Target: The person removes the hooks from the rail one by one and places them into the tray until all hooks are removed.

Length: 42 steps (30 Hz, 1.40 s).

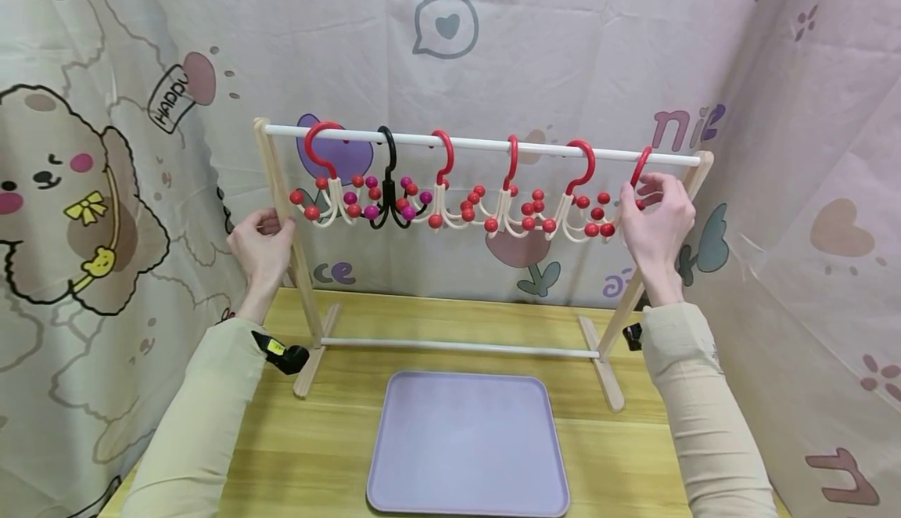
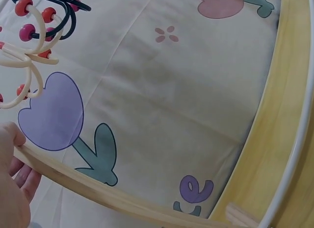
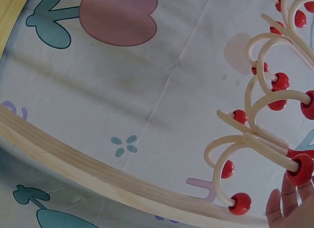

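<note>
A wooden rack with a white top bar carries a row of claw hangers. My left hand grips the left wooden upright, thumb in front and fingers behind, as the left wrist view also shows. At the other end, my right hand holds the rightmost claw hanger just under its red hook, which stays over the bar. That hanger has cream prongs tipped with red balls. Among the other red-hooked hangers hangs a black one with magenta balls.
A pale purple tray lies on the wooden table in front of the rack. The rack's lower white bar joins its two wooden feet. A printed curtain closes off the back and sides.
</note>
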Tool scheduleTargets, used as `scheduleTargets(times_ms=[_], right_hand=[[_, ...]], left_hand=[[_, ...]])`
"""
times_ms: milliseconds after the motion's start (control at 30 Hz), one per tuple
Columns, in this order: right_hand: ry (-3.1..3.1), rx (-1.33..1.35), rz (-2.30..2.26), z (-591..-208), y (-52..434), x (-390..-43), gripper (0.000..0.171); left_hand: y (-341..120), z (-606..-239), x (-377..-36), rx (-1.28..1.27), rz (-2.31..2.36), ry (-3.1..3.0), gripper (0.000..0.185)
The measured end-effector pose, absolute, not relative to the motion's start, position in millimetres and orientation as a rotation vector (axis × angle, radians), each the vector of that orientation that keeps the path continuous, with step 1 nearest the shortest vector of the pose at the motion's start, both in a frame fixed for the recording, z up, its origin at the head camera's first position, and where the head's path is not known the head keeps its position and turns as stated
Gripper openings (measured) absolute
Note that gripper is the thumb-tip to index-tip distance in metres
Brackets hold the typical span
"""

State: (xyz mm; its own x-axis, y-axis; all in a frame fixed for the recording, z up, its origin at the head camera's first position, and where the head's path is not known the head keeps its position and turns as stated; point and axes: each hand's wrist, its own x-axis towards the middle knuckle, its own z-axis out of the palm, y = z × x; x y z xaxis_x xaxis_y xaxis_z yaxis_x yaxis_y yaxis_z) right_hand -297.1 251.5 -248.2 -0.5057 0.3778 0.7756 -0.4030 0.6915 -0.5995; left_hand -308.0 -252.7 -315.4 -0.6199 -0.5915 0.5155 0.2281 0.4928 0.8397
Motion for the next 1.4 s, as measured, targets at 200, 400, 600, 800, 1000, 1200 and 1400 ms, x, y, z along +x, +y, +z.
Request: scheduleTargets(times_ms=[200,400,600,800,1000,1200,1400], right_hand=[[-1.878,0.018,0.954,-248.3,251.7,-296.9,0.040],[-1.884,0.014,0.957,-248.1,251.2,-297.0,0.039],[-1.881,0.017,0.957,-248.6,252.3,-296.4,0.037],[-1.878,0.018,0.958,-248.1,253.6,-294.4,0.039],[-1.878,0.014,0.956,-247.5,254.3,-293.3,0.039],[-1.868,0.012,0.955,-247.2,255.0,-293.0,0.038],[-1.853,0.006,0.954,-244.7,255.0,-293.3,0.038]], left_hand=[[-253.1,-315.6,-306.8,0.271,-1.215,-1.907,0.028],[-252.7,-315.7,-306.7,0.275,-1.212,-1.914,0.027],[-253.3,-315.4,-306.7,0.281,-1.208,-1.917,0.027],[-254.2,-316.1,-307.7,0.278,-1.206,-1.914,0.027],[-254.3,-316.2,-307.4,0.269,-1.201,-1.916,0.027],[-254.1,-315.8,-307.2,0.274,-1.202,-1.918,0.027],[-253.7,-314.8,-307.3,0.285,-1.201,-1.921,0.027]])
